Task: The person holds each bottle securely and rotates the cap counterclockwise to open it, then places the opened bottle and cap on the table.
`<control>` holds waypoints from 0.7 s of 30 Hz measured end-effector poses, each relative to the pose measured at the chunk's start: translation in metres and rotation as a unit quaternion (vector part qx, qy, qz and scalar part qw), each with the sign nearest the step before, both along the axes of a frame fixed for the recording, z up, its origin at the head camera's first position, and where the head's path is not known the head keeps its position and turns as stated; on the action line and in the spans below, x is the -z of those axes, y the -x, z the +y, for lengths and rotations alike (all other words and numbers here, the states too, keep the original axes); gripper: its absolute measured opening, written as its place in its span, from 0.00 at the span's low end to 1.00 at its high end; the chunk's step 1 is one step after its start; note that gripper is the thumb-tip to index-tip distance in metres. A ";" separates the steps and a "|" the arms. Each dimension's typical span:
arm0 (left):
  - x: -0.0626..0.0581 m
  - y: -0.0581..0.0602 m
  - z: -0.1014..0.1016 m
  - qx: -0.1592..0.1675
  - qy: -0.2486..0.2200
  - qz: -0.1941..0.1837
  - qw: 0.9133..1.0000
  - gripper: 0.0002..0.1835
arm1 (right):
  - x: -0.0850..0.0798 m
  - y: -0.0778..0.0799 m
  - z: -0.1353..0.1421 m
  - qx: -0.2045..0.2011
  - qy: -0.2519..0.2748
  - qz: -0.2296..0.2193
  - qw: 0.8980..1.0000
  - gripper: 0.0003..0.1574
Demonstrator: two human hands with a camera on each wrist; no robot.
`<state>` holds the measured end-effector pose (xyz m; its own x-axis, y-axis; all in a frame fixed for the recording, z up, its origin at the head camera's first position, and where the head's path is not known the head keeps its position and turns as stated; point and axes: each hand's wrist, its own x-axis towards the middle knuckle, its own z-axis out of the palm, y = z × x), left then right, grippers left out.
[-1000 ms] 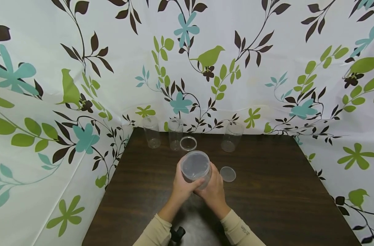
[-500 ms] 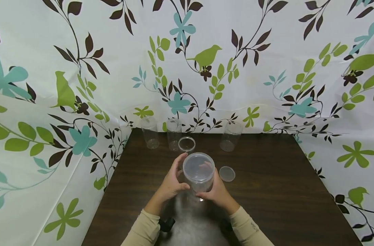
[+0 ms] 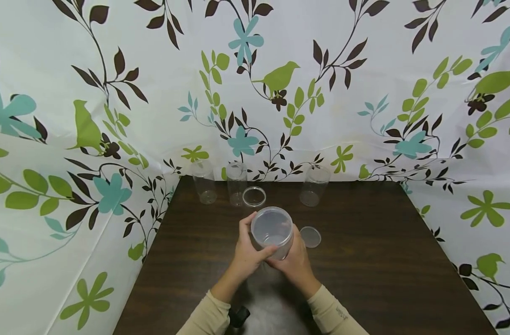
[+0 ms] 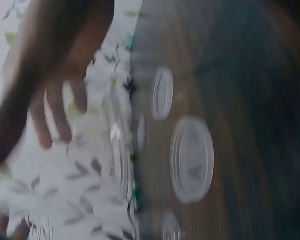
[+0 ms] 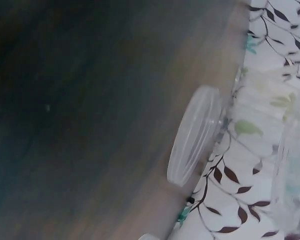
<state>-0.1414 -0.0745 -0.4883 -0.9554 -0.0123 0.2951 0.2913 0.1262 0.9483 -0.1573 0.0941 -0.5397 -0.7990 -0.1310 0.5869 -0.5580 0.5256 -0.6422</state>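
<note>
Both hands hold a clear plastic jar (image 3: 273,230) above the table in the head view, its round frosted lid tilted up toward the camera. The left hand (image 3: 245,253) wraps its left side, thumb across the front. From the right, the right hand (image 3: 298,264) grips the lower part of the jar, its fingers partly hidden behind it. In the left wrist view the left hand (image 4: 55,75) is dark and blurred. A large clear wall of the jar (image 5: 295,175) shows at the right of the right wrist view.
Three clear jars stand along the back of the dark wood table (image 3: 364,260): two at left, including the leftmost jar (image 3: 205,186), and a right jar (image 3: 315,188). A clear round lid (image 3: 254,197) and a frosted lid (image 3: 311,237) lie nearer. Patterned sheeting borders the table.
Half a second ago the left hand was opened wide beside the jar while the right held it; now the left fingers and thumb are around it again. The jar has tilted slightly.
</note>
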 end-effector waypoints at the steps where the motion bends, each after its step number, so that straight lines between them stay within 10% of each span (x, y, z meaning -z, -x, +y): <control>1: -0.001 -0.002 0.006 -0.025 -0.002 -0.010 1.000 0.54 | 0.001 -0.001 -0.002 0.023 -0.006 0.013 1.000 0.74; 5: -0.002 -0.006 0.020 -0.091 0.000 -0.021 0.996 0.54 | 0.006 -0.001 -0.007 0.072 -0.017 0.048 0.996 0.74; 9: -0.002 -0.007 0.018 -0.088 -0.010 -0.015 0.996 0.54 | 0.006 0.000 -0.007 0.070 -0.017 0.046 0.996 0.74; 14: -0.001 -0.003 0.001 -0.013 -0.034 0.031 0.999 0.57 | 0.002 0.003 0.000 -0.033 0.053 -0.043 0.997 0.72; 21: 0.001 0.004 -0.026 0.134 -0.047 0.070 0.987 0.60 | -0.006 0.002 0.019 -0.227 0.114 -0.136 0.958 0.73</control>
